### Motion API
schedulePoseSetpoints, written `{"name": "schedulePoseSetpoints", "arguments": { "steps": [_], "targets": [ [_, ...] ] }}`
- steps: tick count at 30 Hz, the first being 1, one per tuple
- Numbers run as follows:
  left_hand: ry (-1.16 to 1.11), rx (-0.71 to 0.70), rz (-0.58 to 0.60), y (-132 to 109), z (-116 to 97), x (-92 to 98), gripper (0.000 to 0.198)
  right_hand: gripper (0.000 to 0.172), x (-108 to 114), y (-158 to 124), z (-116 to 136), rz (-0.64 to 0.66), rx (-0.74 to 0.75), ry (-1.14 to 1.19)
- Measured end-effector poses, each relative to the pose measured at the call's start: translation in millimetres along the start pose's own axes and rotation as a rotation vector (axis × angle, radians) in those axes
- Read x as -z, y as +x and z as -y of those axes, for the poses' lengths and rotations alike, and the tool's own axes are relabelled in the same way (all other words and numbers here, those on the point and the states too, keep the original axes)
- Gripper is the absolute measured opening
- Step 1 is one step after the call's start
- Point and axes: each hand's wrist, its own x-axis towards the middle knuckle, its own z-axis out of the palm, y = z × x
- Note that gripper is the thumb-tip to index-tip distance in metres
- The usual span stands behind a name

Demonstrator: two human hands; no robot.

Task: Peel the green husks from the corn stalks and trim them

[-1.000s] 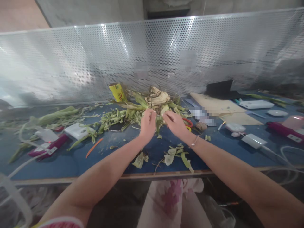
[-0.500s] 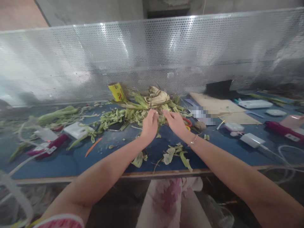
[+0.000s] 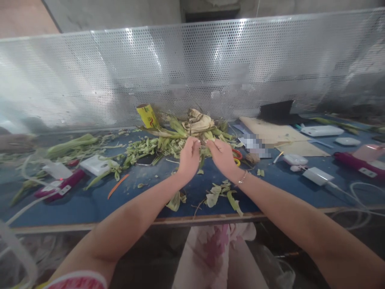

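Observation:
My left hand [image 3: 189,157] and my right hand [image 3: 221,155] are stretched out side by side over the blue table [image 3: 90,204], fingers curled into a heap of green leaf strips and stalks [image 3: 168,142]. Both hands pinch at the same clump of green pieces between them; the fingertips are partly hidden in it. Behind the heap lies a bundle of dry tan husk [image 3: 199,121]. A thin bracelet [image 3: 243,177] circles my right wrist. Red-handled scissors [image 3: 237,155] lie just right of my right hand.
Cut leaf scraps [image 3: 221,194] lie near the table's front edge. A yellow roll [image 3: 147,115], a white box [image 3: 98,165], magenta tools [image 3: 61,186], brown paper [image 3: 282,138], white chargers [image 3: 315,175] and cables are scattered around. A perforated metal screen [image 3: 192,72] closes the back.
Both hands have edged slightly farther into the green heap and closer together; everything else on the table stays put.

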Motion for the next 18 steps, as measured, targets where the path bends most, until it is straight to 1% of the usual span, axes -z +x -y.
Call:
{"name": "schedulePoseSetpoints", "arguments": {
  "steps": [5,9,11,15,18],
  "targets": [
    [-0.05,-0.03,0.006,-3.9,-1.8,-0.6,0.023,0.036,0.7,1.6,1.0,-0.036,-0.046,0.072],
    [-0.167,0.053,0.002,-3.5,-3.8,-3.4,0.02,0.036,3.5,4.6,-0.5,-0.037,-0.062,0.078],
    [-0.232,0.107,0.014,-1.5,-3.7,-4.3,0.019,0.036,6.1,6.7,-2.2,0.0,-0.062,0.074],
    [-0.246,0.139,0.022,3.7,-1.0,-2.8,0.02,0.032,10.6,10.7,-7.8,0.153,-0.005,0.092],
    [-0.262,0.161,0.029,6.3,0.7,-0.4,0.02,0.03,11.1,12.1,-11.3,0.191,0.023,0.079]
  ]
}}
